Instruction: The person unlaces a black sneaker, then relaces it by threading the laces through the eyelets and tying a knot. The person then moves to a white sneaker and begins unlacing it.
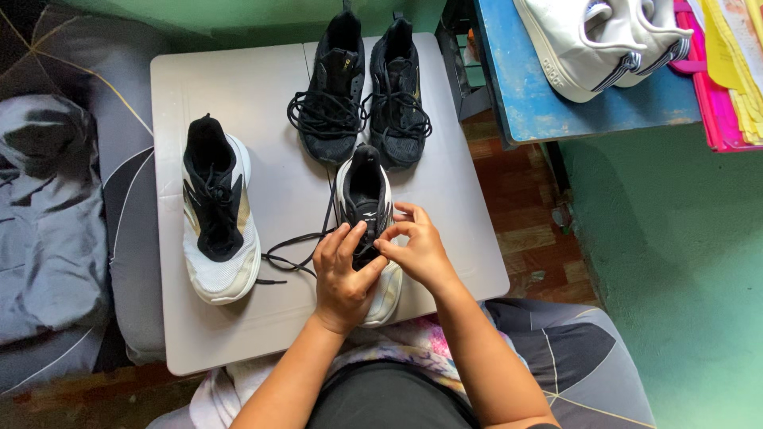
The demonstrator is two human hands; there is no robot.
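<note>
The black-and-white sneaker [367, 214] lies on the grey desk [270, 103] directly ahead of the person, its long axis running from the body toward the desk's far edge, the heel opening at the far end and the toe nearest the body. Both hands meet over its lace area. The left hand [343, 278] covers the near part of the upper, fingers curled onto it. The right hand [417, 248] pinches a black lace [298, 250] between thumb and fingertips. Loose lace trails left across the desk. The upper is black, the sole white. A matching sneaker [216, 210] lies well left, and a black pair [362, 91] sits just beyond.
</note>
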